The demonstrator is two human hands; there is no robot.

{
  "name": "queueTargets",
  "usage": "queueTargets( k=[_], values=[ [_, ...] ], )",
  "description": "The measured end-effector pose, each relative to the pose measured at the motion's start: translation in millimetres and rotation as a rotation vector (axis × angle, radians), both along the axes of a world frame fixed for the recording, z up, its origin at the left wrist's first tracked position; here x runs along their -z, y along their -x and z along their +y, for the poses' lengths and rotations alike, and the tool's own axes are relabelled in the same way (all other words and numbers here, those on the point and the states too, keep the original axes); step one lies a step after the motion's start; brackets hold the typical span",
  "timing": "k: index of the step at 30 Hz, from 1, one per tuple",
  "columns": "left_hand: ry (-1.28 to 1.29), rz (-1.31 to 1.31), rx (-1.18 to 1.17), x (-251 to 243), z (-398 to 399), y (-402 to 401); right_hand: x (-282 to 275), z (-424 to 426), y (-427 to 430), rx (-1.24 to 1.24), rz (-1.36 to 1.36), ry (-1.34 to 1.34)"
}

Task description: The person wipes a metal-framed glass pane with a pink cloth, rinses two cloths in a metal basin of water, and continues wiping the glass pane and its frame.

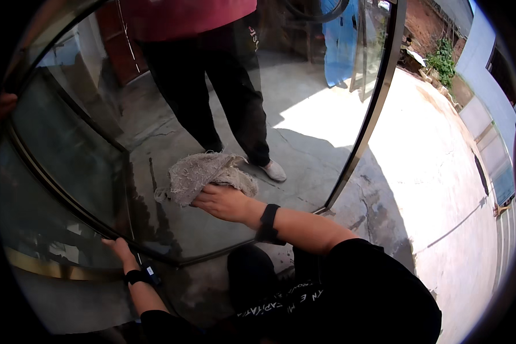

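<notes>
My right hand (223, 202) presses a frayed beige-grey cloth (198, 174) against a large glass pane (301, 172) in a dark metal frame, low on the pane. A dark band is strapped round that wrist. My left hand (119, 248) grips the lower edge of the metal frame (107, 232) at the lower left, its fingertips partly hidden by the frame. A band sits on the left wrist too. Dark wet-looking marks show through the glass left of the cloth.
Beyond the glass stands a person (206, 77) in dark trousers and light shoes. Another hand (6, 105) holds the frame at the far left. Sunlit concrete ground (434, 172) lies at the right, with panels (492, 150) leaning on a wall. A blue sheet (339, 47) hangs behind the glass.
</notes>
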State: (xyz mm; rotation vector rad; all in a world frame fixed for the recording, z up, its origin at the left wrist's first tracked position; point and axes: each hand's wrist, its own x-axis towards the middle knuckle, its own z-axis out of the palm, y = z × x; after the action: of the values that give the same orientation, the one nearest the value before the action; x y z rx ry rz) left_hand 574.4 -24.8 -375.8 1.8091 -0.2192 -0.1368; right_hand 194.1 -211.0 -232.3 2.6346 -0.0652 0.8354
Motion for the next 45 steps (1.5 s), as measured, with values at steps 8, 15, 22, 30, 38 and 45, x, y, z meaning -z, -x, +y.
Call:
queueTargets(
  k=[8,15,22,30,38,45],
  values=[
    [0.053,-0.05,0.0,-34.0,-9.3,38.0,-68.8,30.1,79.6,0.011,0.364,-1.223],
    [0.071,-0.05,-0.009,-19.1,-6.3,31.0,-190.1,-44.2,137.4,0.389,-0.683,-0.124],
    [0.039,-0.086,-0.022,-36.2,-14.3,45.6,-148.3,-85.6,111.0,0.665,-1.117,-0.162],
    [0.052,-0.152,-0.024,-36.1,-5.2,46.1,-161.4,15.6,-67.9,0.202,-0.322,-0.022],
    [-0.001,-0.155,-0.039,-21.1,-15.3,35.9,-111.5,19.1,-82.9,-0.144,-0.021,0.013],
    [0.03,-0.103,-0.036,-40.3,-12.2,51.6,-184.8,-93.5,107.9,0.646,-1.114,0.01]
  ],
)
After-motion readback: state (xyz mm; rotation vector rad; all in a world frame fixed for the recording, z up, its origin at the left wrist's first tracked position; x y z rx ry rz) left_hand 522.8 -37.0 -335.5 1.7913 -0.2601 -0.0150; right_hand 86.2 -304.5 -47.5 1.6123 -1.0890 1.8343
